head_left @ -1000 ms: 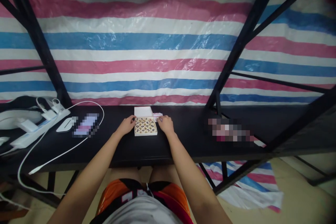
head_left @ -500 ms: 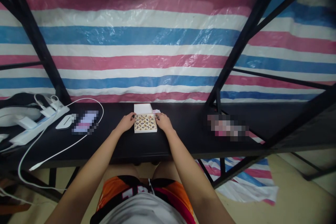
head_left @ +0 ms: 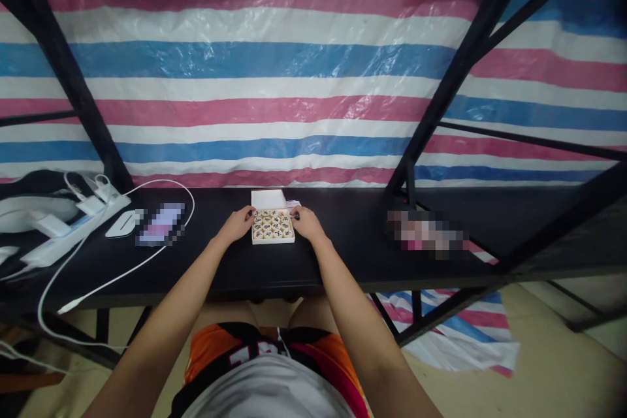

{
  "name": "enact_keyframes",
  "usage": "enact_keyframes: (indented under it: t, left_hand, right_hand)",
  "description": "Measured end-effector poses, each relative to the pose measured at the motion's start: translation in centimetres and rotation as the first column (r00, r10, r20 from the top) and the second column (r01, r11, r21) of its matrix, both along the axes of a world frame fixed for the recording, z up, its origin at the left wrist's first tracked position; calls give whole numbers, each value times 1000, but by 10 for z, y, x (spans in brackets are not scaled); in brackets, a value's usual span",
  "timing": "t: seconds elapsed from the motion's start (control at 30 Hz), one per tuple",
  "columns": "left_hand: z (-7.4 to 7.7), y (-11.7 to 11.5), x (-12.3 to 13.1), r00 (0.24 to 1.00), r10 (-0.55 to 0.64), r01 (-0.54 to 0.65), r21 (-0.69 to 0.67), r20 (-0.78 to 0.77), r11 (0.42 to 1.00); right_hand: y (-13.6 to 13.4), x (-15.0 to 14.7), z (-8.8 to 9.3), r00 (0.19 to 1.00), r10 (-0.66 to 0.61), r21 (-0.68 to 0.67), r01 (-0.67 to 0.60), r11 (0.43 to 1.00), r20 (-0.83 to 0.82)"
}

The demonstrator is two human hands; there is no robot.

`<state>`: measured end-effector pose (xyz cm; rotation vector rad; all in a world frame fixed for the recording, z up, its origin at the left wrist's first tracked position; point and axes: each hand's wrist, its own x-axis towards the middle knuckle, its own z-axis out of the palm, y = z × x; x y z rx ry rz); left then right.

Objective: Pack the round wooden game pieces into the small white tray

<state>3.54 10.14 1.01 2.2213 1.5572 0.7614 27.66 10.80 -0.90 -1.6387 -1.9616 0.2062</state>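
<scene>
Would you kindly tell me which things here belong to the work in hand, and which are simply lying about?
Seemingly in use:
white box, left hand and right hand at its sides
round marked pieces inside
raised lid

Apparently lying about:
power strip
white cable
phone-like object, blurred
blurred items, far right

Wht box (head_left: 273, 241) flat on blk desk (head_left: 360, 228), lid (head_left: 268, 199) open at far edge, rows of rnd marked pcs (head_left: 272, 225) inside.

The black table (head_left: 353, 248) carries an open box (head_left: 273, 241), power strip (head_left: 81, 225) and white cable (head_left: 73, 304).
</scene>
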Motion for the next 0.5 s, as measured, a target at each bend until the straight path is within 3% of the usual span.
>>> enact_keyframes:
  t: [0.23,0.5]
  left_hand:
    - [2,-1,1,1000,5,-5,-15,-7,1000]
    - [3,-1,1,1000,-4,4,-15,-17,1000]
  right_hand:
    - [1,-1,2,996,-36,-79,29,996,-83]
    - [1,-2,1,999,-40,-72,39,997,-16]
